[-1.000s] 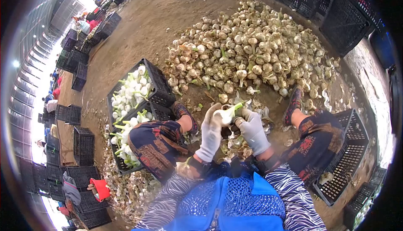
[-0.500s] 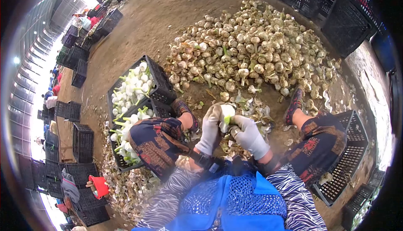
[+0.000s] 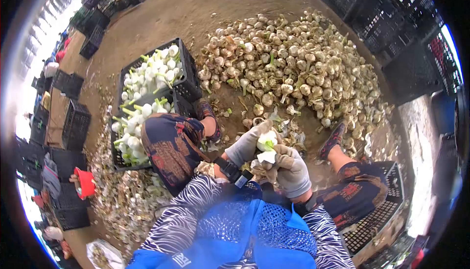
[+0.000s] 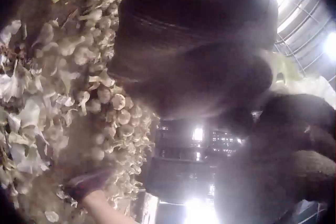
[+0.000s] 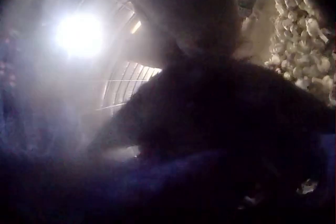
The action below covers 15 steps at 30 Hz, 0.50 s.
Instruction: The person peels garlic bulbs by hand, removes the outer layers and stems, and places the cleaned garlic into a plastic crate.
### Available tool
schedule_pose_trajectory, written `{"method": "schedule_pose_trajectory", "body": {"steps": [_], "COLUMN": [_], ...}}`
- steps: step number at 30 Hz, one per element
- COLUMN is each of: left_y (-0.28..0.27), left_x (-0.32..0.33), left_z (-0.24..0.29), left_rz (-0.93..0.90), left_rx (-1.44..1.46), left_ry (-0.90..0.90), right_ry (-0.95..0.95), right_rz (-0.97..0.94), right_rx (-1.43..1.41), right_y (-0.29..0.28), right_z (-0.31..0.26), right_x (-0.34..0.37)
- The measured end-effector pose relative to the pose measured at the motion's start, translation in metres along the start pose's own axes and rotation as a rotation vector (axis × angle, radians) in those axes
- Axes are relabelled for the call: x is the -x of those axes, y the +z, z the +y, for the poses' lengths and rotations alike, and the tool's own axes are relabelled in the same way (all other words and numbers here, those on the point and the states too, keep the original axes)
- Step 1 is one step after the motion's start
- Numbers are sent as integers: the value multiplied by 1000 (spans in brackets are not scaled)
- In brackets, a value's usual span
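A white garlic bulb with a green stem is held between my gloved hands, low in front of the blue vest. My left hand grips it from the left side, fingers wrapped over its far side. Against its near side, my right hand pinches a white flap of skin at the stem end. In the left wrist view the left hand is dark, and pale garlic skin shows at the right edge. The right wrist view is mostly shadow, with its fingertips hidden.
A large heap of unpeeled garlic lies ahead on the dirt floor. Black crates of peeled white bulbs stand at the left knee. Loose skins litter the left side. Another black crate sits beside the right leg.
The bulb has turned in the hands so its stem points toward the body, and a white skin flap now hangs from it. The head view has swung, shifting the surroundings.
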State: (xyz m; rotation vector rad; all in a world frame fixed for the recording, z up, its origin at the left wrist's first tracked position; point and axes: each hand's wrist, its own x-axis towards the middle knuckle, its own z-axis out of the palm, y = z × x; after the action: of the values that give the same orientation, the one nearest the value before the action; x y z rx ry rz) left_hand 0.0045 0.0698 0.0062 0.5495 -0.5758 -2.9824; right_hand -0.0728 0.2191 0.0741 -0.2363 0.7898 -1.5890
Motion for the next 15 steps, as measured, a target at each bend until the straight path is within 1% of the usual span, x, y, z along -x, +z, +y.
{"method": "schedule_pose_trajectory", "body": {"steps": [1,2,3,5,6,7,8,9,10,11,12,13,14,15], "left_y": [-8,-28,-28,-10,-9,-7,-11,2,19,11,10,8,-8,-8], "left_x": [-3,-7,4,10,13,24,22,22,25,22,26,28,18,13], "left_z": [-2,-1,8,-7,-10,-10,-4,9,15,-1,-6,-8,-14,-10], "left_rz": [-60,-133,-302,-104,-60,-92,-222,-354,-373,-407,-426,-442,-418,-391], "left_rx": [105,17,201,409,178,-63,-279,-494,-818,-984,-850,-718,-572,-425], "left_ry": [-24,56,-82,-80,42,93,-15,-129,-338,-219,-203,-187,-237,-282], "right_ry": [-66,-195,-222,-264,-257,-297,-342,-323,-338,-350,-387,-287,-269,-238], "right_rz": [35,-110,-203,-87,-88,33,159,48,98,150,91,274,334,384], "right_rx": [-75,-202,-367,-407,-399,-254,-110,-258,-247,-237,-4,454,912,1373], "right_y": [1,-13,-22,-20,-16,-11,-8,-6,-3,6,8,15,-3,-13], "right_z": [-2,-7,-14,-20,-20,-21,-24,-26,-32,-40,-49,-59,-57,-56], "right_x": [2,3,1,3,-1,-7,-12,-20,-26,-32,-39,-43,-53,-61]}}
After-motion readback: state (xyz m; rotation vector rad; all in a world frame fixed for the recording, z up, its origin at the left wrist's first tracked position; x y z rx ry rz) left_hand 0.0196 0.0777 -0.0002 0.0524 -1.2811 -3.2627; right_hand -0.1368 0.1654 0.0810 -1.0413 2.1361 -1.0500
